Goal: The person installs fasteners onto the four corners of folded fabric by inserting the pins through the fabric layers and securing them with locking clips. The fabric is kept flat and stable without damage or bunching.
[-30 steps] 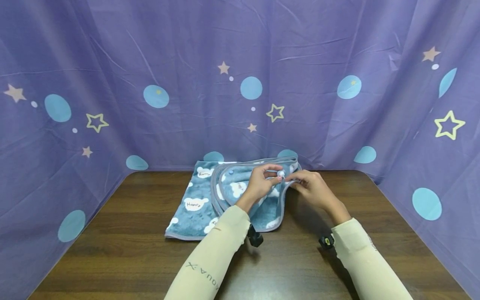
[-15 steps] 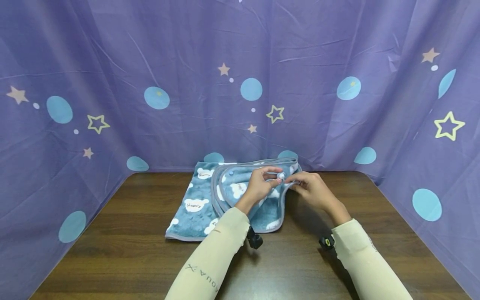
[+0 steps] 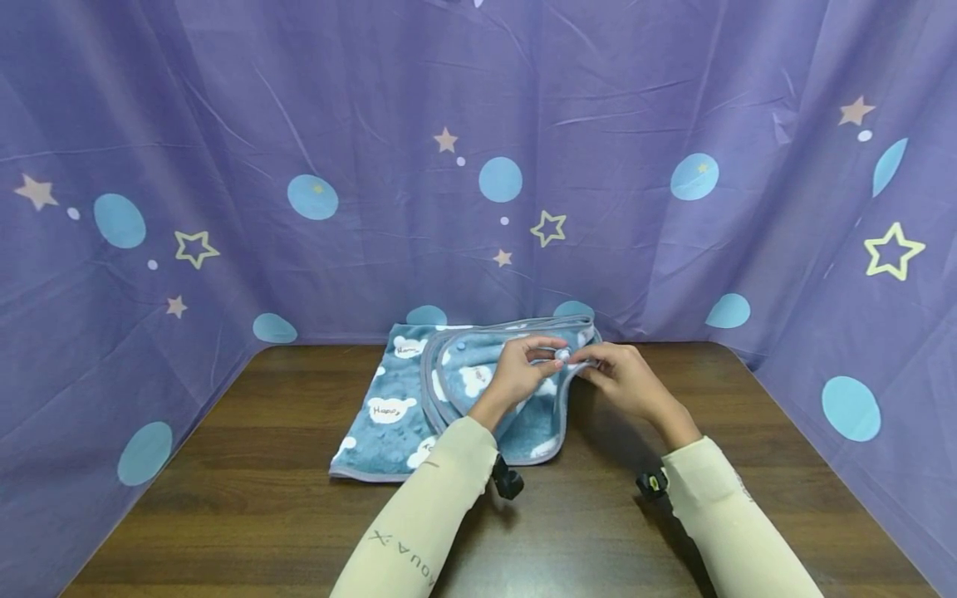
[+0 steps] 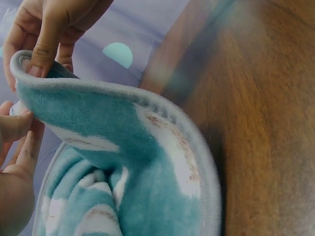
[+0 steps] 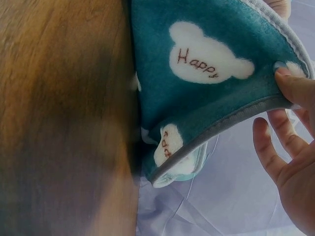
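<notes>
A teal fleece blanket [image 3: 389, 440] with white bear heads, "Happy" lettering and grey edge binding lies folded at the back of the table. My left hand [image 3: 517, 370] reaches over its right part, thumb and fingertips pinching a small whitish spot by the raised edge. Close by, my right hand [image 3: 622, 375] pinches that bound edge between thumb and fingers. The right wrist view shows its thumb [image 5: 295, 88] pressed at a small round blue snap button [image 5: 279, 65]. A second blue snap button [image 3: 461, 345] sits on the upper fold.
The brown wooden table [image 3: 284, 515] extends around the blanket on both sides and in front. Behind and beside it hangs a purple curtain [image 3: 389, 208] with stars and blue dots. Black wrist cameras hang under both pale sleeves [image 3: 419, 507].
My left fingertips have shifted very slightly toward the right hand, covering more of the whitish spot. The right hand and the blanket stay nearly still.
</notes>
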### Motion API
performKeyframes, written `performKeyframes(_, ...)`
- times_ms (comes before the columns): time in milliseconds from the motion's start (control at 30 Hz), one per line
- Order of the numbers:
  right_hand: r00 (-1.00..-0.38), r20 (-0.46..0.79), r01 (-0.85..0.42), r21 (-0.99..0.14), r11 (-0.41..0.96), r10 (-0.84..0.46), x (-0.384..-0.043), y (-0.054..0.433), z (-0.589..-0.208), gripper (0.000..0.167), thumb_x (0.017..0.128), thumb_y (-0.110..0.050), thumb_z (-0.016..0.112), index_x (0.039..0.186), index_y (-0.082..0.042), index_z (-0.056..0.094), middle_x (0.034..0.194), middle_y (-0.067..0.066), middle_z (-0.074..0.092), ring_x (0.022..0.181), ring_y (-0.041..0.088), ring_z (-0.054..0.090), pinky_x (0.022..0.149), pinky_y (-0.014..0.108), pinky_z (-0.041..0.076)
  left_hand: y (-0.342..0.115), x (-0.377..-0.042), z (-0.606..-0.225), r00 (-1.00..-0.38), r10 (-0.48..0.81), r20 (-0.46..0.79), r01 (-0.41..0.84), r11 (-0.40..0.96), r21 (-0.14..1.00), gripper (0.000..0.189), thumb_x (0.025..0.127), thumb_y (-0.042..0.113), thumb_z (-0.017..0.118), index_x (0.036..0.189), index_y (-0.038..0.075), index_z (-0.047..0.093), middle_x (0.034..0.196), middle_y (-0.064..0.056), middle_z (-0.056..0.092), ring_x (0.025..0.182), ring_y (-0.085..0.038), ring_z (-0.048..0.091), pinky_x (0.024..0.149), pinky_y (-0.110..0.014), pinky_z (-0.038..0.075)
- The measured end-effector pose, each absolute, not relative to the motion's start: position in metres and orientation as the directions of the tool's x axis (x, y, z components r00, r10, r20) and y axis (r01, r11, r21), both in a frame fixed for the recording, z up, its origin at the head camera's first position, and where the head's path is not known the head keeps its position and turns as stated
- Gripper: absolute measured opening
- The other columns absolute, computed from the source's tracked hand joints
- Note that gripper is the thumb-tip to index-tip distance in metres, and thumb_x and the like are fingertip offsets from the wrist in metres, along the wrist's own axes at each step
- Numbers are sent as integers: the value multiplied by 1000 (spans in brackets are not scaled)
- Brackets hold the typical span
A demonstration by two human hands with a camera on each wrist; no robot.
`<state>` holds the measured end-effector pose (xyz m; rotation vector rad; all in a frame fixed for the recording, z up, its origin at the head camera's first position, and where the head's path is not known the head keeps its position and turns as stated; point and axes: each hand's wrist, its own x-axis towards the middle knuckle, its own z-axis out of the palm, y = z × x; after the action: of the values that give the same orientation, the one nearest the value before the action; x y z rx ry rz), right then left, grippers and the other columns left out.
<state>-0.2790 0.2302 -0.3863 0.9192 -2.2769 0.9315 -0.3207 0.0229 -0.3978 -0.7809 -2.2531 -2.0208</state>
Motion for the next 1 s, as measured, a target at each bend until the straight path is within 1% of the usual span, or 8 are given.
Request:
performKeyframes(167, -648, 660, -738, -420, 528, -381, -279, 229, -385, 28, 85, 10, 74, 103, -11, 77, 92, -4, 73, 77, 7, 61, 68, 24, 51, 23, -319, -394, -859, 343, 380, 425, 63, 903, 26, 88, -1, 79, 114, 4, 77, 105, -9, 77, 97, -16, 73, 74, -26, 58)
performKeyframes(433, -652, 664, -732, -427, 532, -365, -279, 230, -386, 28, 84, 11, 72, 101, -11, 76, 89, -4, 72, 72, 10, 59, 64, 23, 49, 21, -315, -392, -860, 344, 376, 419, 58, 906, 25, 86, -1, 81, 110, 3, 78, 101, -10, 78, 91, -14, 73, 75, -28, 59)
performKeyframes(567, -661, 653, -724, -424, 543, -371, -278, 231, -386, 28, 84, 10, 73, 101, -12, 77, 89, -5, 72, 72, 8, 58, 64, 25, 50, 23, -314, -394, -855, 340, 390, 431, 49, 901, 25, 86, -2, 80, 110, 1, 78, 100, -12, 77, 92, -16, 73, 76, -27, 59)
performKeyframes(700, -664, 644, -723, -421, 548, -380, -276, 233, -384, 27, 84, 8, 74, 101, -13, 76, 89, -5, 72, 73, 8, 59, 64, 32, 53, 26, -312, -396, -856, 341, 389, 429, 49, 902, 27, 88, -1, 78, 114, 0, 76, 102, -14, 77, 95, -19, 73, 76, -26, 59)
performKeyframes(867, -673, 631, -717, -427, 551, -386, -276, 234, -383, 24, 84, 7, 75, 97, -13, 76, 87, -6, 71, 73, 8, 60, 63, 40, 54, 27, -310, -400, -865, 342, 367, 408, 54, 911, 27, 89, 1, 77, 116, -1, 74, 107, -12, 76, 100, -20, 72, 77, -27, 59)
performKeyframes(1000, -675, 620, -715, -417, 560, -400, -275, 235, -382, 22, 83, 5, 76, 91, -15, 73, 82, -9, 69, 70, 7, 58, 61, 38, 53, 23, -309, -402, -871, 368, 325, 366, 44, 930, 24, 90, 0, 77, 113, -1, 75, 108, -13, 75, 97, -22, 72, 78, -29, 59)
